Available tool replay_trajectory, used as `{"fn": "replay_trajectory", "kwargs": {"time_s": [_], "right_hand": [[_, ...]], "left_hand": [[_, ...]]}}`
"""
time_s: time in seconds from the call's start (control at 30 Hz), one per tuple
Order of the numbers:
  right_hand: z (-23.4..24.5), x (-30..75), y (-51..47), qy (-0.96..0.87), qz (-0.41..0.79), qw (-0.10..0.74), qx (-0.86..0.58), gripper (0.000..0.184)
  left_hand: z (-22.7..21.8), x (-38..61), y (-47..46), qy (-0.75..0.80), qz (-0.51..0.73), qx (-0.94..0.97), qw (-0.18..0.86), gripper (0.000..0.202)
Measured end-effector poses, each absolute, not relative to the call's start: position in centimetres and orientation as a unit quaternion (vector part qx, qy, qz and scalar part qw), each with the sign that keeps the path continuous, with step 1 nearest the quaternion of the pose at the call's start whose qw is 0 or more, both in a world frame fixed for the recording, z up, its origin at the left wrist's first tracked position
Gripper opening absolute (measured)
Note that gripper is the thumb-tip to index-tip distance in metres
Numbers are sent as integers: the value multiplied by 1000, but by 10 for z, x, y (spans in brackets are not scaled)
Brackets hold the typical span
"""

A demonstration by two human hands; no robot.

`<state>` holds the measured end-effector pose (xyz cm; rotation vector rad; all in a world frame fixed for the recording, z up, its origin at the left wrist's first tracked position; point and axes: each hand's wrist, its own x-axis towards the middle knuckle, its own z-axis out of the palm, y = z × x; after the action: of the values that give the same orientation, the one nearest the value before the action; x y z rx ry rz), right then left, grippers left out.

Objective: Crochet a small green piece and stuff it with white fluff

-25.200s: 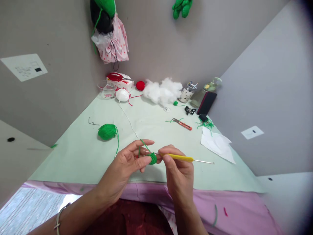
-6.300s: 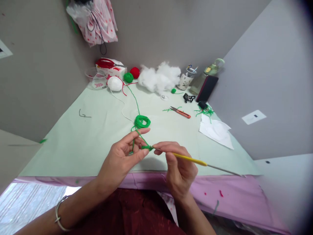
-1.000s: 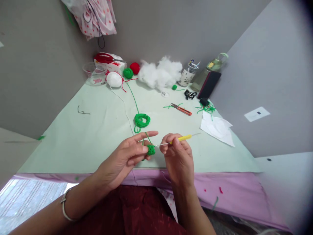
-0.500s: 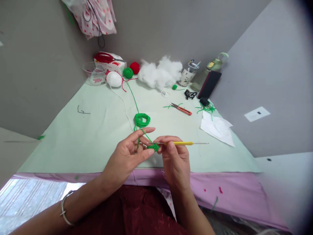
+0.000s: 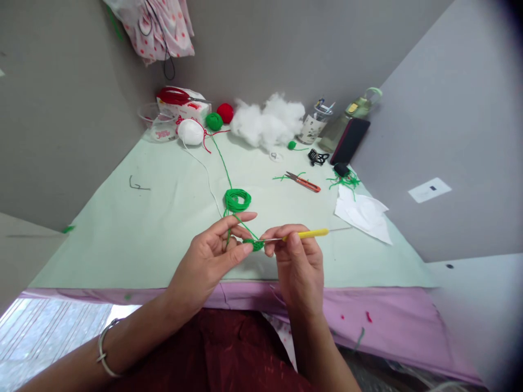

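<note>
Largest first: everything's laid out on the bench (image 5: 102,239), so the green coil (image 5: 245,203) can be used as the marker. The fluff (image 5: 267,121) is parked well beyond the coil, by the wall, probably so it's kept from tangling in the yarn. On the near side of the coil, the left hand (image 5: 211,253) is pinched on the piece between thumb and fingers. Its index finger is stretched out with the strand run over it, likely so tension can be kept. The right hand (image 5: 300,261), near and to the right of the coil, is pinched on the hook (image 5: 312,234) by thumb and fingertips, pen-style, presumably so the tip can be steered finely. Whether the tip is caught in a loop can't be told. The snips (image 5: 308,185) are set down right of the coil and a bit beyond, on some green scraps, maybe so they can be grabbed easily. The coil itself is laid flat, probably so slack can be fed off freely. The piece (image 5: 257,246) is held nearer than the coil, slightly right, partly hidden by the thumb. Thinnest is the strand (image 5: 248,226), stretched from finger to piece.
</note>
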<state>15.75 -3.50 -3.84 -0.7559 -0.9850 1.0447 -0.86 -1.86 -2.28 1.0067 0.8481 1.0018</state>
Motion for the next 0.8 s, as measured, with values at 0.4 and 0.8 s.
{"fn": "replay_trajectory", "kwargs": {"time_s": [0.4, 0.8], "right_hand": [[-38, 159, -51, -708, 97, 586, -382, 24], [-48, 154, -49, -736, -24, 529, -422, 31]], "left_hand": [[-21, -7, -20, 448, 468, 525, 552, 39], [-15, -3, -20, 423, 481, 455, 618, 46]]}}
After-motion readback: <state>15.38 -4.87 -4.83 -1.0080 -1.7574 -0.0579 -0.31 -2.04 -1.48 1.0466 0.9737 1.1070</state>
